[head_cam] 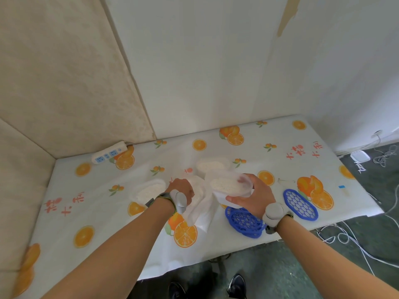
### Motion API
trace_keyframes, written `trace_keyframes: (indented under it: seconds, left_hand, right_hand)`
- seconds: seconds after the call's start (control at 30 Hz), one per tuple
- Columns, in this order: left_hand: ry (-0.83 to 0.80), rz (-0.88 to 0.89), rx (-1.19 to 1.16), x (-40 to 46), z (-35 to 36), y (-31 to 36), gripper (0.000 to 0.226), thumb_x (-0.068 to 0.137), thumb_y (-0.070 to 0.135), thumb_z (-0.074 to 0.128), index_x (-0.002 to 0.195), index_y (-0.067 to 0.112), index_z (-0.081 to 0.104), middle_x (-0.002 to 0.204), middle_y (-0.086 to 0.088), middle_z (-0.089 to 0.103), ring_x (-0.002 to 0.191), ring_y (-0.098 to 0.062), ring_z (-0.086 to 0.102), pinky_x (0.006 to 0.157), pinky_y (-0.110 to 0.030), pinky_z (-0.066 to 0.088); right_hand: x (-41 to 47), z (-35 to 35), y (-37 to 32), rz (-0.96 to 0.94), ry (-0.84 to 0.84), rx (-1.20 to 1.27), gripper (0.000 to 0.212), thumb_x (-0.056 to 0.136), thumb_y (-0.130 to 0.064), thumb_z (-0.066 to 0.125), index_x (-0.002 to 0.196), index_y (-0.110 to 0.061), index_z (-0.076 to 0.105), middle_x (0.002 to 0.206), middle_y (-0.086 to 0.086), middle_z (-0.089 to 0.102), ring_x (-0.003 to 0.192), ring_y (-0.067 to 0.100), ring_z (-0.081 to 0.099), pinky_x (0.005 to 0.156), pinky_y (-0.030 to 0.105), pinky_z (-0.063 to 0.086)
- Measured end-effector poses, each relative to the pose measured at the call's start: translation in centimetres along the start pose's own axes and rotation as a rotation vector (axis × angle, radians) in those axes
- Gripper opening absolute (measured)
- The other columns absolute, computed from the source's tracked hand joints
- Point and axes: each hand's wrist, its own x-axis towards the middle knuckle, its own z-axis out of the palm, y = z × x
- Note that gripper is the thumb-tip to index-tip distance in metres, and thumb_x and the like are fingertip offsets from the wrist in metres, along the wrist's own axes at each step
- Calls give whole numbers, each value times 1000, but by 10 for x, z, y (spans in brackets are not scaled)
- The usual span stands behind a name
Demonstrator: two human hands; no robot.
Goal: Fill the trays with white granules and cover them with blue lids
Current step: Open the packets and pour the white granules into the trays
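Observation:
My right hand (251,196) grips a clear oval tray (228,186) holding white granules, lifted a little above the table. My left hand (181,192) holds the top of a white plastic bag (199,209) of granules just left of that tray. A filled tray (149,190) sits on the table to the left of my left hand. Another filled tray (210,166) sits behind the held one. A blue honeycomb lid (300,205) lies flat to the right. Under my right wrist is a stack of blue lids (245,222).
The table wears a white cloth printed with oranges (185,234). A white power strip (109,153) lies at the back left against the padded wall. Cables (345,236) trail on the floor to the right. My shoes (237,285) show below the table's front edge.

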Motion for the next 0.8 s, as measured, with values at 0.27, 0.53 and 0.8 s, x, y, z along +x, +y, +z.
trace_keyframes:
  seconds: [0.27, 0.53, 0.8]
  left_hand:
    - [-66, -19, -188, -6, -2, -8, 34, 95, 29, 56, 125, 16, 64, 124, -2, 66, 112, -20, 63, 96, -33, 51]
    - [38, -189, -482, -35, -35, -25, 33, 98, 37, 47, 122, 20, 60, 123, 0, 65, 109, -23, 62, 93, -30, 49]
    - [203, -227, -1027, -41, -66, -37, 14, 84, 10, 67, 91, -1, 71, 80, -10, 74, 71, -18, 70, 76, -35, 61]
  right_hand:
    - [-4, 2, 1, -7, 3, -8, 83, 54, -71, 81, 127, -44, 50, 118, -26, 60, 104, -13, 53, 78, 8, 39]
    - [-4, 3, -3, -33, -3, -5, 88, 53, -72, 82, 129, -40, 50, 119, -25, 61, 110, 2, 57, 87, 19, 44]
    - [-2, 0, -8, -63, -14, 5, 88, 55, -71, 83, 130, -37, 51, 121, -23, 60, 112, 8, 57, 90, 23, 43]
